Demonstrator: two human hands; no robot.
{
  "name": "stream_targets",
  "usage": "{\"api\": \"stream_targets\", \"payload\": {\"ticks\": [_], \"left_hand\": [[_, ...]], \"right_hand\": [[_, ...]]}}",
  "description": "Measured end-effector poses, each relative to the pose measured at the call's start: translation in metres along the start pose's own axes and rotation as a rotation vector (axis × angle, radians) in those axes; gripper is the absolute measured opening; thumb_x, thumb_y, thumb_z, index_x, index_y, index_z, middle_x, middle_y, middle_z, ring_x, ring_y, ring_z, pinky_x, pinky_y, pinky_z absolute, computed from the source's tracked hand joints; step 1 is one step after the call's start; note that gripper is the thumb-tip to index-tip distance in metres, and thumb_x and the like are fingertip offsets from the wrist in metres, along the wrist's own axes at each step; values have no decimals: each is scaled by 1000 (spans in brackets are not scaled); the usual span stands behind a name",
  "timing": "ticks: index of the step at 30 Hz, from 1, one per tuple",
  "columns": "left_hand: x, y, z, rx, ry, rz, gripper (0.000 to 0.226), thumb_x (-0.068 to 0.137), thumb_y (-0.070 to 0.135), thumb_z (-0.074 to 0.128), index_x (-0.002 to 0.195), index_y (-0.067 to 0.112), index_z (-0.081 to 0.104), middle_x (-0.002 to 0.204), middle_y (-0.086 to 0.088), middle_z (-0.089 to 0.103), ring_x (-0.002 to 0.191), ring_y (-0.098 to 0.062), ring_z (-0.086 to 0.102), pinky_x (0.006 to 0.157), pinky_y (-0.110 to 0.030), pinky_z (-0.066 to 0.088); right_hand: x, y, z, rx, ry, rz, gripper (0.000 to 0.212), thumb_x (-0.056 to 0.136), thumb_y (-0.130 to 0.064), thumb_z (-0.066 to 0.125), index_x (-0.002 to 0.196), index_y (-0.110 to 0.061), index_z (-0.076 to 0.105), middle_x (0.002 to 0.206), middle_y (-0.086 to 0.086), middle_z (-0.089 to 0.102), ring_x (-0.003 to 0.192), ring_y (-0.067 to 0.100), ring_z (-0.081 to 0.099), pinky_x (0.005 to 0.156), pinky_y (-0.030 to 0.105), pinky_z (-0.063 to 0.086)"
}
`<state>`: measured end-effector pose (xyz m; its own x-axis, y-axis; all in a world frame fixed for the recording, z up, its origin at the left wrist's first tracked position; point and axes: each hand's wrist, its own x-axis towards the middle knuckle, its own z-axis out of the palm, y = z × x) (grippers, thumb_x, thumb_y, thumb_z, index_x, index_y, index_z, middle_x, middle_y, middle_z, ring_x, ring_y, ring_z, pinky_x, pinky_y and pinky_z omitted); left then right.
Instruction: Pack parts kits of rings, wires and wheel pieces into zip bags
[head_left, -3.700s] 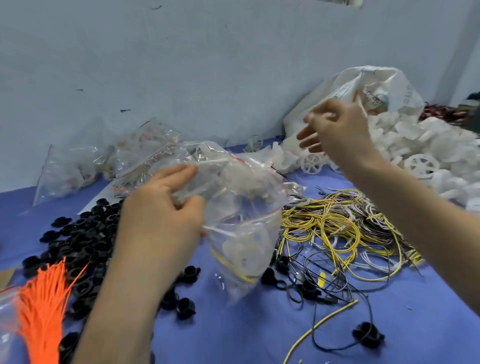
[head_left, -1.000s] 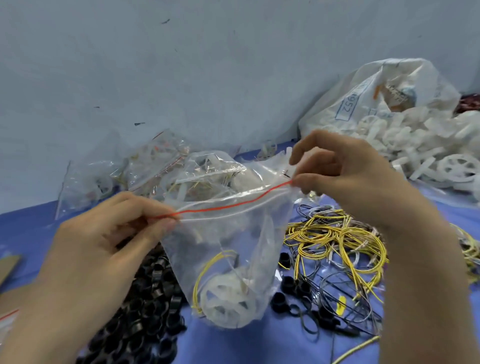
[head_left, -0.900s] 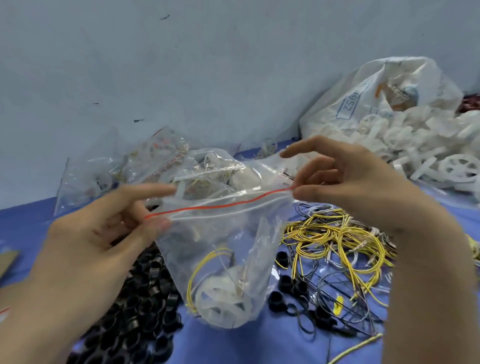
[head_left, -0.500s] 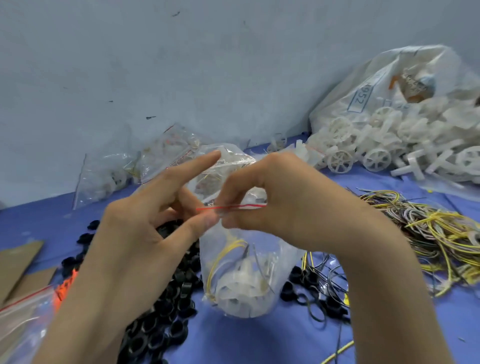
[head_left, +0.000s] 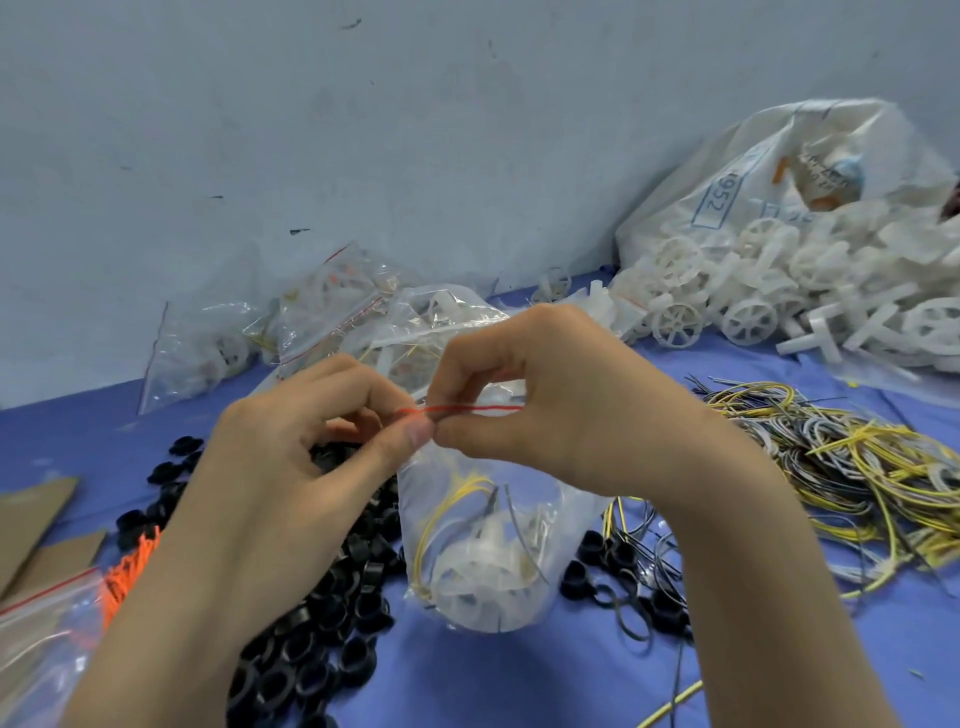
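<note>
A clear zip bag (head_left: 483, 561) with a red zip line hangs at the centre over the blue table (head_left: 519, 675). Inside it lie a white wheel piece and yellow and dark wires. My left hand (head_left: 311, 447) pinches the red strip at its left end between thumb and fingers. My right hand (head_left: 561, 410) pinches the same strip just to the right, so both thumbs nearly touch. Black rings (head_left: 322, 613) are heaped under my left forearm. Loose yellow, grey and black wires (head_left: 841, 467) lie at the right. White wheel pieces (head_left: 753, 306) are piled at the back right.
Filled zip bags (head_left: 322, 322) lean against the grey wall at the back. A big white sack (head_left: 779, 171) lies behind the wheel pile. Orange ties (head_left: 127, 571), a zip bag (head_left: 41, 649) and cardboard (head_left: 31, 514) sit at the left edge.
My hands have come together along the bag's red strip, from its two ends to nearly touching. Half a second ago my left forefinger was stretched out; now it is curled onto the strip.
</note>
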<state>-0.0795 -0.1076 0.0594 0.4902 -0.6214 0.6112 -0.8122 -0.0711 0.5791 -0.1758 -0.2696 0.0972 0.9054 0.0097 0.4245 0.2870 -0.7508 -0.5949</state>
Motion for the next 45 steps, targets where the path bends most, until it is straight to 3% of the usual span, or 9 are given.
{"api": "stream_targets", "payload": {"ticks": [6, 12, 17, 26, 30, 34, 41, 45], "left_hand": [[2, 5, 0, 11, -30, 59, 17, 82, 44, 58, 80, 28, 64, 86, 3, 63, 80, -19, 61, 71, -22, 46], [3, 11, 5, 74, 9, 81, 18, 83, 41, 56, 76, 25, 62, 83, 3, 61, 80, -19, 61, 71, -31, 49], [4, 16, 12, 68, 5, 55, 21, 82, 42, 53, 78, 25, 63, 79, 3, 59, 77, -17, 60, 69, -21, 47], [4, 15, 12, 111, 26, 86, 19, 82, 34, 53, 72, 18, 59, 77, 3, 55, 74, -16, 56, 67, -28, 45], [4, 14, 12, 40, -9, 57, 16, 81, 37, 53, 76, 23, 60, 77, 4, 58, 75, -15, 58, 68, -18, 46], [5, 13, 12, 45, 2, 72, 11, 79, 36, 54, 77, 25, 58, 79, 5, 57, 74, -15, 58, 67, -29, 46], [4, 11, 13, 26, -25, 38, 17, 79, 41, 55, 80, 25, 62, 79, 2, 60, 74, -17, 59, 67, -32, 46], [5, 12, 15, 50, 2, 59, 16, 78, 37, 55, 72, 23, 60, 75, 4, 56, 69, -13, 55, 63, -19, 39]], "right_hand": [[-3, 0, -5, -25, -19, -51, 5, 78, -14, 74, 76, -15, 70, 73, -5, 69, 73, 3, 63, 76, 24, 49], [-4, 6, -8, 26, -13, -7, 5, 77, -14, 75, 78, -12, 71, 74, -2, 69, 76, 10, 66, 81, 35, 51], [-4, 9, -8, -2, -1, -4, 6, 78, -15, 75, 76, -17, 70, 73, -4, 67, 75, 10, 64, 84, 39, 51], [-8, 9, -13, -13, -17, 41, 11, 75, -8, 73, 74, -18, 69, 73, -4, 69, 74, 11, 65, 83, 37, 51], [-7, 7, -10, -27, -1, 12, 13, 74, -6, 72, 72, -19, 69, 71, -4, 69, 72, 11, 64, 81, 38, 52], [-7, 8, -9, 15, -16, 19, 11, 75, -6, 72, 74, -16, 69, 71, -4, 69, 71, 9, 64, 82, 36, 51], [-4, 8, -7, -6, -25, 12, 8, 75, -8, 73, 74, -15, 71, 71, -3, 68, 73, 11, 64, 82, 39, 52], [-5, 8, -9, -4, -26, 23, 4, 77, -11, 74, 76, -15, 72, 74, -2, 69, 75, 11, 65, 82, 37, 51]]}}
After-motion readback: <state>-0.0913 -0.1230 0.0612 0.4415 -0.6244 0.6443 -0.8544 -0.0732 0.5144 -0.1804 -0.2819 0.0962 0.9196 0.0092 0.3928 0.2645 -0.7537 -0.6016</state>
